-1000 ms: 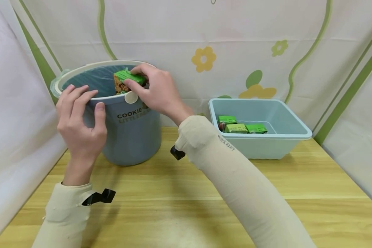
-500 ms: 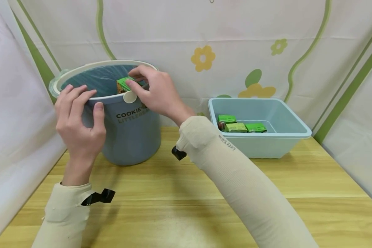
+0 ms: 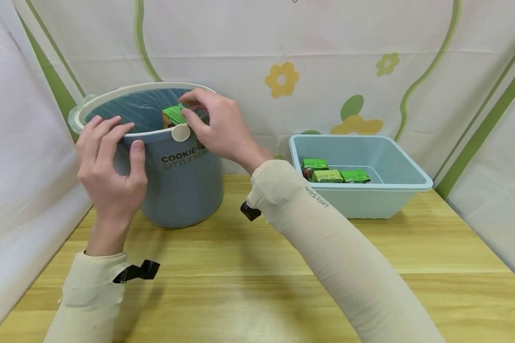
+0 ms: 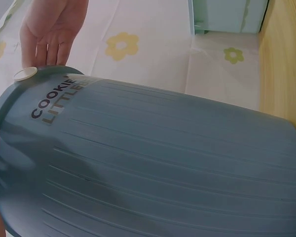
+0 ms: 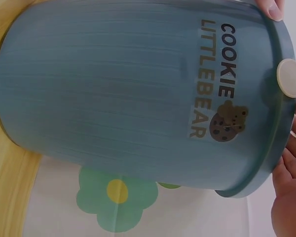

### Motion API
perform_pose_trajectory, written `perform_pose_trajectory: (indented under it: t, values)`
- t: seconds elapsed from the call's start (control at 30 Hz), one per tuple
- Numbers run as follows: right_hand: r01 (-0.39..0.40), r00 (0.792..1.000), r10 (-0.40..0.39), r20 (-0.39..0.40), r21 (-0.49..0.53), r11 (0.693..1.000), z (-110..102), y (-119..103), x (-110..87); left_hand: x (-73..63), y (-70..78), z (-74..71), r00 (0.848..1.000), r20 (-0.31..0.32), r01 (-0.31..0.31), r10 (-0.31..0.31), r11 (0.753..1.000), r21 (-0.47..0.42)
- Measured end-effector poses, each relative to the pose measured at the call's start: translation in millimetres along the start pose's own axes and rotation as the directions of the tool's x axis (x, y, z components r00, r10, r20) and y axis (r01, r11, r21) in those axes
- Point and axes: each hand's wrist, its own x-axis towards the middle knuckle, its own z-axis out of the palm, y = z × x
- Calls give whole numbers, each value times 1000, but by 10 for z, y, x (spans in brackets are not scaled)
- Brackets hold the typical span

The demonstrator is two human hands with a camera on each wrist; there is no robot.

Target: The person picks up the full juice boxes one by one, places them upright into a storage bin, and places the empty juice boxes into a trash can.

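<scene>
My right hand (image 3: 221, 121) reaches over the front right rim of the blue bin (image 3: 182, 190), with thumb and fingertips at a green-topped snack packet (image 3: 174, 114). The packet sits just inside the rim, its brown printed side facing left; the hand covers its right part. My left hand (image 3: 111, 166) rests on the bin's front left rim, its fingers lying over the edge and the thumb outside. In the right wrist view the right hand (image 5: 291, 168) is at the rim, and the packet is hidden behind the bin wall.
A light blue tub (image 3: 369, 202) stands to the right on the wooden table (image 3: 223, 286), with several green packets (image 3: 327, 176) at its left inside. A clear plastic liner hangs over the bin's rim. Printed fabric walls (image 3: 326, 95) close off the back and sides.
The green packet has gone lower into the bin since a second ago. My right thumb has shifted slightly right along it. The left hand keeps its place on the rim.
</scene>
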Motion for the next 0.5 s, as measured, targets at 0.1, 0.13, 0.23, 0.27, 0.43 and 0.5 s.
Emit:
perform_pose_trajectory:
  t: [0.1,0.13,0.23,0.27,0.43,0.5]
  values:
    - [12,1000,-12,-3,-26,1000,-5,5,-1,2,4,5,1000,2,0,0,1000,-1]
    - [13,1000,-13,2,-40,999,-10,2,-1,3,3,7,1000,4,0,0,1000,-2]
    - [4,1000,-2,31,-78,997,-24,-14,5,5,2,10,1000,6,0,0,1000,-1]
    - [1,999,2,39,-85,996,-28,-21,5,6,3,10,1000,5,0,0,1000,-2]
    - [-30,996,39,80,-117,993,-38,-51,16,3,-6,7,1000,5,3,-3,1000,-2]
    - [-50,992,67,108,-152,987,-42,-61,36,4,-9,8,1000,6,2,-2,1000,-3]
